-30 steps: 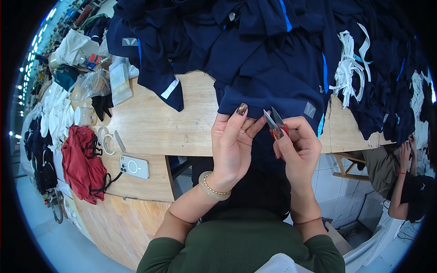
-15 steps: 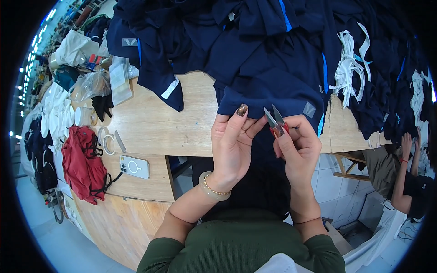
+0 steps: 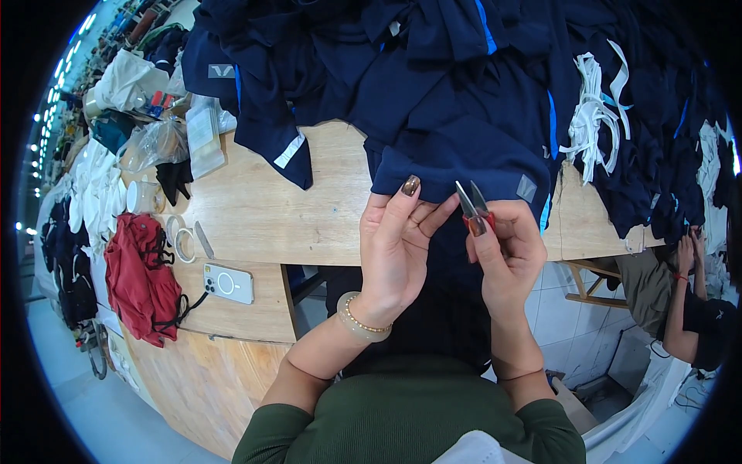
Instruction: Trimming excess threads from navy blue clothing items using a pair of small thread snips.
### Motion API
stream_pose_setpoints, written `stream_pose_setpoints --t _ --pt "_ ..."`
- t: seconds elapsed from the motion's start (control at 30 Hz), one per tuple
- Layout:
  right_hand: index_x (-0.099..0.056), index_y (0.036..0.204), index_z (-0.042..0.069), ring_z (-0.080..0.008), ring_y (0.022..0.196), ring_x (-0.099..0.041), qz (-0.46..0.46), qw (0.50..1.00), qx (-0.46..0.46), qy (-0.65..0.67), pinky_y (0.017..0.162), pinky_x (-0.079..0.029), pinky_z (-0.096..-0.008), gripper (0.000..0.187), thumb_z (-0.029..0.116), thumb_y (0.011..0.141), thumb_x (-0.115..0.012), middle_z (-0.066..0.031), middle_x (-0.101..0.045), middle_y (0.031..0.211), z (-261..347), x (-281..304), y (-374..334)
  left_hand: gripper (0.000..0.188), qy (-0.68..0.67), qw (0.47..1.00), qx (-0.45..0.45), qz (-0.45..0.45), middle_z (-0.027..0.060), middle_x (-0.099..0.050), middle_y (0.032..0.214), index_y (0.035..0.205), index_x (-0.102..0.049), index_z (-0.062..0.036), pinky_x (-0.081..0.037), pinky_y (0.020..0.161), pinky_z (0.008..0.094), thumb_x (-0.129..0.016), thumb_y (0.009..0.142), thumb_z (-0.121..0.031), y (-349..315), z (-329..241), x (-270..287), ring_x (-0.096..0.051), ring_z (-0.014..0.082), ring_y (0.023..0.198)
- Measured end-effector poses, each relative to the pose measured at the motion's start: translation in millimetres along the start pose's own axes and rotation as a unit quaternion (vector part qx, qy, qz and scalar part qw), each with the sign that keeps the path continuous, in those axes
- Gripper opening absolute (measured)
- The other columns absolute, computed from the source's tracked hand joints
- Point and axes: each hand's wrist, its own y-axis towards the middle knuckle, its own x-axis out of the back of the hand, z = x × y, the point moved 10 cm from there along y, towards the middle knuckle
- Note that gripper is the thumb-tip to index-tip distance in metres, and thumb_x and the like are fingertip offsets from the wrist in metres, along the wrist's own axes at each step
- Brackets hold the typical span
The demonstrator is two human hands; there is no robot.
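A navy garment (image 3: pixel 452 143) hangs over the table's front edge, with a grey patch (image 3: pixel 526 187) near its right side. My left hand (image 3: pixel 398 236) pinches the folded hem of this garment between thumb and fingers. In my right hand (image 3: pixel 506 247) is a pair of red-handled thread snips (image 3: pixel 472 203), blades pointing up in front of the hem. The blade tips stand slightly apart. Whether a thread lies between them is too small to tell.
More navy garments are heaped at the back, with white strips (image 3: pixel 593 116) on them. Left on the wooden table (image 3: pixel 263 209) lie a phone (image 3: pixel 229 284), tape rolls (image 3: pixel 184 244) and a red cloth garment (image 3: pixel 141 278). A co-worker (image 3: pixel 699 317) is at the far right.
The snips have shifted slightly right, and their blades have come closer together. My left hand keeps its pinch on the hem. The co-worker's arms have moved a little.
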Motion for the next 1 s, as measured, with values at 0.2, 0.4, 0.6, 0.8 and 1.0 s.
stream_pose_setpoints --t 0.2,0.4,0.6,0.8,1.0 --pt "-0.055 0.091 0.000 0.0010 0.058 -0.046 0.012 1.000 -0.015 0.022 0.049 -0.030 -0.0147 0.004 0.000 0.088 -0.058 0.0012 -0.060 0.069 4 0 1 0.014 0.013 1.000 -0.001 -0.012 0.0097 -0.065 0.100 0.104 -0.057 -0.0046 -0.052 0.090 0.0374 -0.051 0.094 -0.012 0 -1 1 -0.065 0.0184 0.094" --pt "-0.056 0.090 -0.001 0.0016 0.058 -0.045 0.023 0.998 -0.054 0.002 0.049 -0.028 -0.0143 0.004 0.001 0.088 -0.058 0.0017 -0.059 0.069 -6 -2 0 0.015 0.018 1.000 -0.002 -0.010 0.0097 -0.065 0.100 0.105 -0.056 -0.0046 -0.052 0.088 0.0359 -0.052 0.093 -0.012 -1 -1 2 -0.065 0.0180 0.094" --pt "-0.056 0.090 0.000 0.0022 0.056 -0.043 0.016 0.999 -0.049 0.013 0.048 -0.027 -0.0145 0.004 0.001 0.088 -0.058 0.0021 -0.060 0.068 -6 -1 1 0.014 0.012 1.000 -0.005 -0.005 0.0097 -0.065 0.100 0.105 -0.057 -0.0044 -0.052 0.088 0.0356 -0.052 0.093 -0.011 -1 0 2 -0.065 0.0174 0.093" --pt "-0.056 0.090 0.000 0.0022 0.057 -0.043 0.014 0.999 -0.045 0.002 0.048 -0.027 -0.0146 0.004 0.001 0.087 -0.059 0.0021 -0.060 0.069 -7 -1 0 0.014 0.013 1.000 -0.009 -0.011 0.0089 -0.065 0.099 0.104 -0.057 -0.0048 -0.054 0.086 0.0348 -0.051 0.094 -0.011 -1 -1 0 -0.065 0.0164 0.090" --pt "-0.056 0.091 -0.001 0.0011 0.060 -0.048 0.002 1.000 0.020 -0.008 0.050 -0.030 -0.0139 0.006 0.000 0.086 -0.059 0.0009 -0.061 0.071 1 -2 0 0.016 -0.001 1.000 -0.001 -0.007 0.0069 -0.065 0.097 0.107 -0.056 -0.0047 -0.054 0.086 0.0350 -0.052 0.093 -0.011 -3 1 -2 -0.065 0.0162 0.090"
